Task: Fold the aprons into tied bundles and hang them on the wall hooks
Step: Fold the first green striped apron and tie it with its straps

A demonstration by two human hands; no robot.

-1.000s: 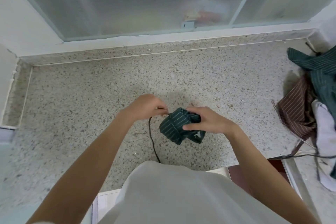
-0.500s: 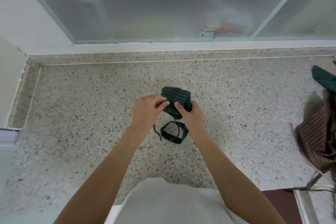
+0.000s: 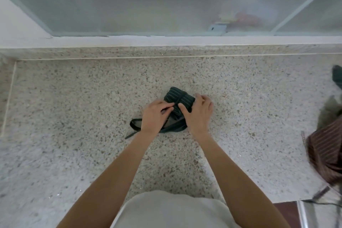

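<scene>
A dark green striped apron, rolled into a small bundle (image 3: 178, 98), lies on the speckled stone counter (image 3: 74, 98). A dark strap runs across its middle. My left hand (image 3: 155, 116) pinches the strap at the bundle's near left side. My right hand (image 3: 199, 113) presses on the bundle's right side, thumb on the fabric. A loop of loose strap (image 3: 134, 126) trails out to the left of my left wrist and lies flat on the counter.
A brown striped apron (image 3: 325, 155) is heaped at the counter's right edge, with dark green cloth (image 3: 337, 77) behind it. A frosted sliding window (image 3: 166, 2) and its white sill close off the back. The counter's front edge drops off at lower right.
The bundle went from being held up in both hands to lying on the counter. My hands now press and pinch it there, and the strap loop has spread out to the left.
</scene>
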